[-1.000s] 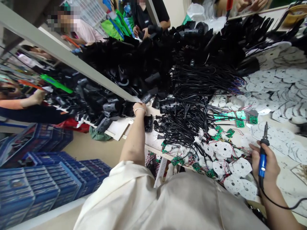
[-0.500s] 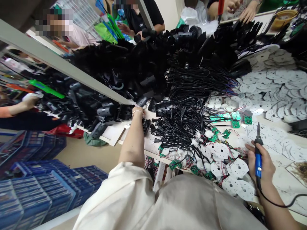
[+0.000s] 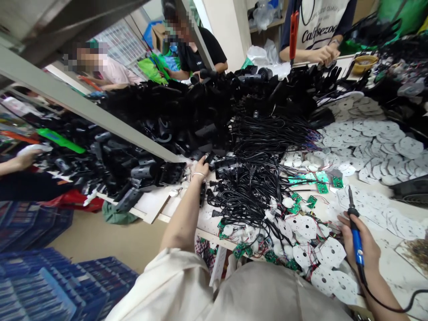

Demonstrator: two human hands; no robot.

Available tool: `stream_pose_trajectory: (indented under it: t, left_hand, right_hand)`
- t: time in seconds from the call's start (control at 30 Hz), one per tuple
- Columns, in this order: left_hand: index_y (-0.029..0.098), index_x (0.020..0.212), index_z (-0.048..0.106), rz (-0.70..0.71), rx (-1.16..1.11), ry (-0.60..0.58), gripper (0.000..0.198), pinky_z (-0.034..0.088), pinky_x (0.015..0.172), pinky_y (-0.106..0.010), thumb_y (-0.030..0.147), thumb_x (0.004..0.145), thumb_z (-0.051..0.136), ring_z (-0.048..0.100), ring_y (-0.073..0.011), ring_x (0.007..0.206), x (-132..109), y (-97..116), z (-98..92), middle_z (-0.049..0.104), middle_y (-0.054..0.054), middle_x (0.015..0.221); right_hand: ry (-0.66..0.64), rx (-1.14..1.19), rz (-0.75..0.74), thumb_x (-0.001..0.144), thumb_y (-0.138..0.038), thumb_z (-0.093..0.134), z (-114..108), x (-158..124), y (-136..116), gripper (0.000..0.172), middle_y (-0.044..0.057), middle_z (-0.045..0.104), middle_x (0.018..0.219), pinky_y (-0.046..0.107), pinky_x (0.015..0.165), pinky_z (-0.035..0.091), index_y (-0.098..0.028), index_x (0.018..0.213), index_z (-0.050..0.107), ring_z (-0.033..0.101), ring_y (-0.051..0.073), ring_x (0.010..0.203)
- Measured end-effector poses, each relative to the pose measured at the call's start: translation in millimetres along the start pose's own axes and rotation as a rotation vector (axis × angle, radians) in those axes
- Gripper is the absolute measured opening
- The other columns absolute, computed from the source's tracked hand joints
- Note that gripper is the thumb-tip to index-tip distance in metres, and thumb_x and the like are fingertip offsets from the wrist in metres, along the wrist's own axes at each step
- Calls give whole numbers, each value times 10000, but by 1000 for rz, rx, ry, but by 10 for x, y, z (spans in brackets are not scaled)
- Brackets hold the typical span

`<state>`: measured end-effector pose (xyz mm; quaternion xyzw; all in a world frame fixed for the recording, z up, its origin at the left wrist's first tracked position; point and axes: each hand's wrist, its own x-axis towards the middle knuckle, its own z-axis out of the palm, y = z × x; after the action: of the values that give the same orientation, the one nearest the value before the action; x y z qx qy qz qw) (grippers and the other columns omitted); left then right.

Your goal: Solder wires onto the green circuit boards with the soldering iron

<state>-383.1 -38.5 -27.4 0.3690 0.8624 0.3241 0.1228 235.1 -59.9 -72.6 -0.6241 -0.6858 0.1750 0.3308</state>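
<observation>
Gripping a blue-handled soldering iron (image 3: 357, 245) in the right hand (image 3: 364, 247), with fingers wrapped round the handle and with the metal tip angled up and away, probably to spare skin and loose parts from heat. Trailing a thin black cable (image 3: 377, 299) past the wrist, likely for slack. Just left of that, showing flat white discs with punched holes (image 3: 331, 252) on the pale worktop (image 3: 205, 223), seemingly heaped close for easy picking. Farther in, bunching black power cords (image 3: 240, 196) with plugs leftward and small green circuit boards (image 3: 323, 178) at the right, perhaps to face the iron. Reaching past the plugs with the left hand (image 3: 201, 167), with fingers partly bent beside a black ribbed plastic housing (image 3: 229, 167); cannot tell whether holding anything small. Behind, banking glossy black plastic shells (image 3: 160, 98), perhaps to free the front edge.
</observation>
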Motion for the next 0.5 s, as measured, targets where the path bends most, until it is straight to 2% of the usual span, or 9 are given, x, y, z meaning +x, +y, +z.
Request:
stream_pose_trajectory:
  t: [0.13, 0.23, 0.3, 0.4, 0.5]
  left_hand:
    - [131, 1370, 561, -12, -195, -4, 601, 517, 1047, -417, 161, 770, 554, 665, -256, 1144, 99, 148, 55, 722, -110, 1192]
    - [138, 1302, 592, -28, -237, -44, 423, 550, 979, -405, 255, 896, 581, 672, -232, 1088, 258, 261, 53, 709, -99, 1179]
    - [142, 1256, 608, -53, -203, -92, 361, 564, 939, -425, 349, 961, 595, 660, -228, 1076, 399, 338, 19, 670, -103, 1209]
    - [156, 1215, 620, -88, -102, -194, 346, 575, 901, -423, 404, 974, 603, 647, -217, 1050, 608, 459, -43, 637, -88, 1223]
    - [133, 979, 701, -108, -9, -256, 249, 565, 834, -346, 372, 907, 691, 671, -214, 939, 716, 547, -61, 701, -52, 998]
  right_hand:
    - [24, 8, -65, 935, -626, 490, 42, -21, 58, 598, 126, 753, 1140, 388, 886, 578, -166, 1304, 587, 730, 296, 1056]
    - [45, -5, -105, 935, -617, 498, 69, -29, 98, 577, 124, 759, 1122, 370, 842, 594, -166, 1284, 587, 744, 289, 1022]
    - [52, -29, -109, 939, -614, 492, 85, -36, 118, 560, 122, 763, 1110, 362, 812, 604, -173, 1268, 593, 751, 287, 999]
    - [29, -23, -115, 952, -585, 487, 111, -58, 151, 534, 119, 759, 1134, 359, 823, 612, -177, 1287, 573, 749, 281, 1017]
    - [9, -5, -124, 959, -562, 485, 118, -78, 179, 533, 130, 743, 1181, 367, 843, 614, -168, 1312, 546, 744, 282, 1036]
